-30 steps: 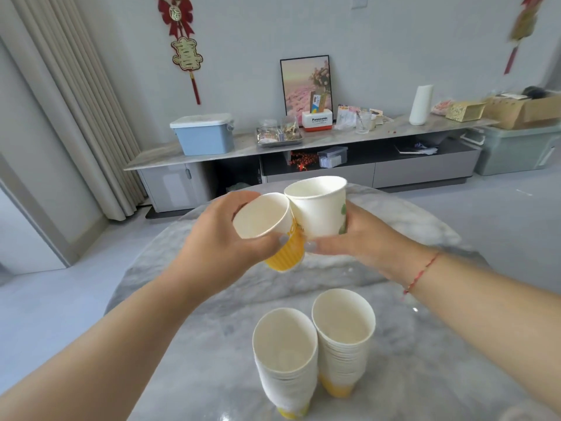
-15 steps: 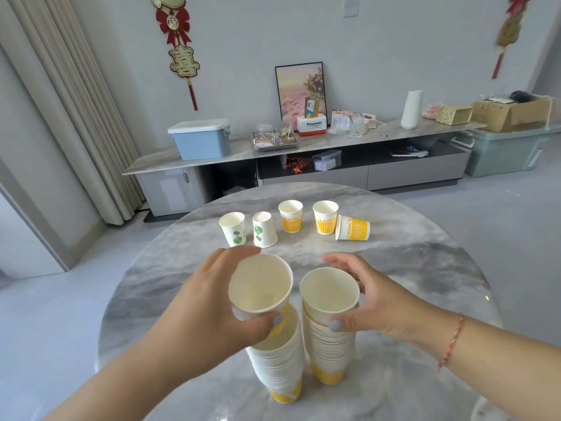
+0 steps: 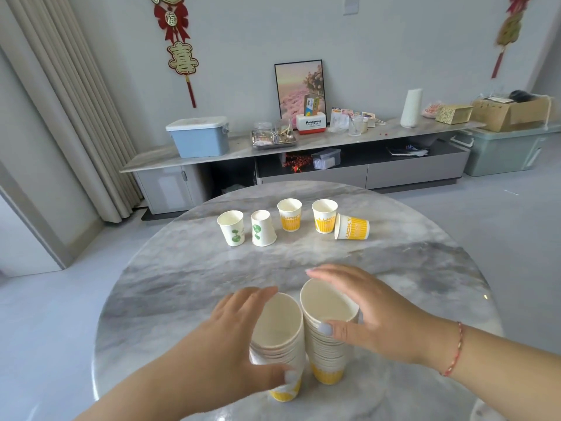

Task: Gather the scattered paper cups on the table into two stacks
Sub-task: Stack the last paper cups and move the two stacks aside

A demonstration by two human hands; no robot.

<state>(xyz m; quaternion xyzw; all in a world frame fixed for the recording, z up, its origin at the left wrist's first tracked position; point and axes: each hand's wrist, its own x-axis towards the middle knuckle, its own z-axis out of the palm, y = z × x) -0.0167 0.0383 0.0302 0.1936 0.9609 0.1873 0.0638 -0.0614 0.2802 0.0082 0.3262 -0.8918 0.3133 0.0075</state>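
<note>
Two cup stacks (image 3: 306,332) stand side by side before me on the counter (image 3: 182,278); five loose cups (image 3: 290,220) line up behind.

The left hand (image 3: 239,344) covers the outer wall of the left stack of white paper cups (image 3: 280,338); the red-and-gold hanging ornament (image 3: 513,28) on the right is blurred — its top cut by the frame; print on the red-and-white Panasonic box (image 3: 312,123) below the name is too small to read.

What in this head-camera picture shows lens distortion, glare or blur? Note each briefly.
Head view: wide-angle bending curves the curtain and bulges the round table; small glare spots shine on the table's near edge; the right wall ornament looks smeared, while the loose cups, such as the tipped yellow cup, stay sharp; daylight is soft, shadows faint.
</note>
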